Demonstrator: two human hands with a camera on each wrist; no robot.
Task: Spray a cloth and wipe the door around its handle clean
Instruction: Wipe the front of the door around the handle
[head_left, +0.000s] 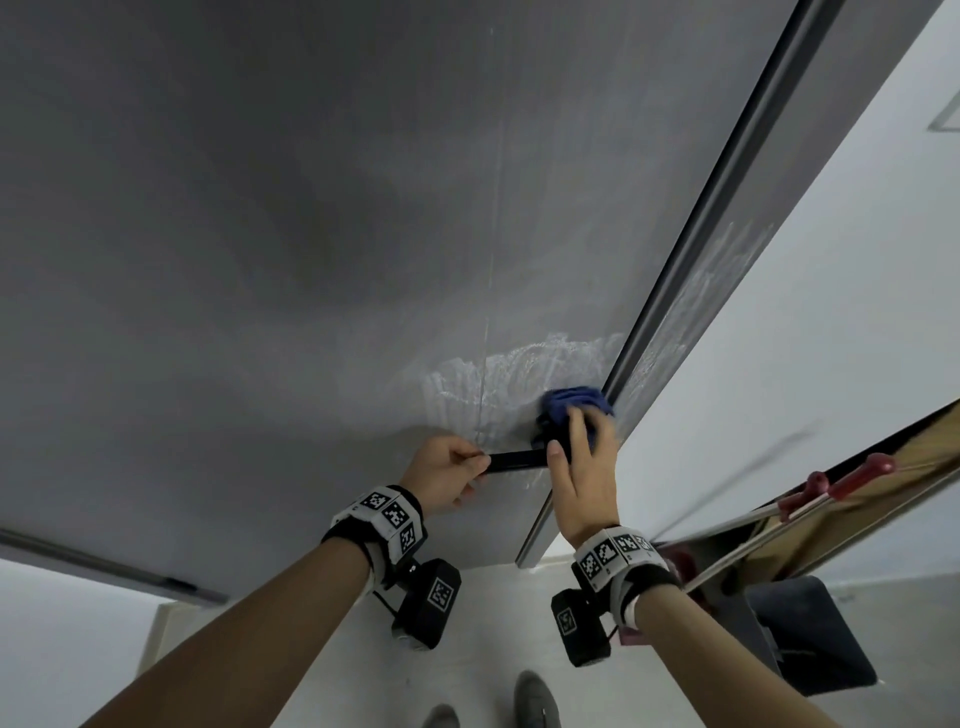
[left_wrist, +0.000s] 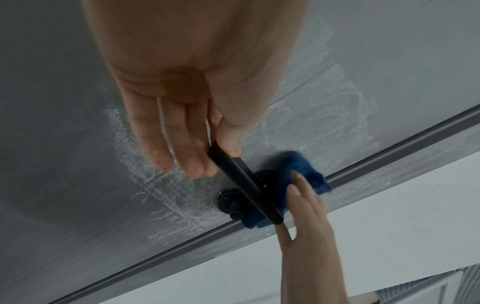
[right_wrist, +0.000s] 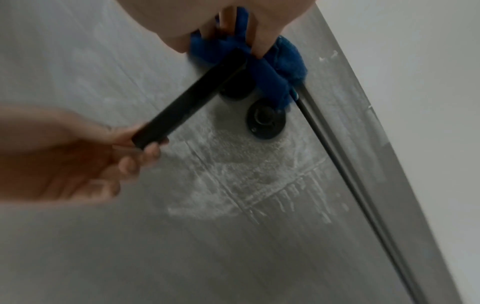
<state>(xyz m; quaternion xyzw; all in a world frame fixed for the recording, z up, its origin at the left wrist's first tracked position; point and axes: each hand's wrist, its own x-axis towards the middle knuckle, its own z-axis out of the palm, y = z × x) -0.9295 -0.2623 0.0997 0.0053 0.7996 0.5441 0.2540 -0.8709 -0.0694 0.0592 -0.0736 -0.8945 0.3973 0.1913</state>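
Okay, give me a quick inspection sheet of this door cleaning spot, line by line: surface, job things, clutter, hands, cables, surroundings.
Surface: flat grey door, whitish wet smears around the handle.
Job's things: long black lever handle; bunched blue cloth against the door beside it; no spray bottle seen.
Clutter: red-handled poles, right.
Hands: left hand pinches the lever's tip; right hand presses the cloth.
Cables: nothing seen.
Surroundings: white wall; pale floor.

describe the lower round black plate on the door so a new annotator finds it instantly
Start at the grey door and follow its black lever handle toward the door edge. Two round black plates sit there; the one meant lies in full view by the foamy smears, with a small knob at its centre, while its neighbour hides behind the lever and blue cloth.
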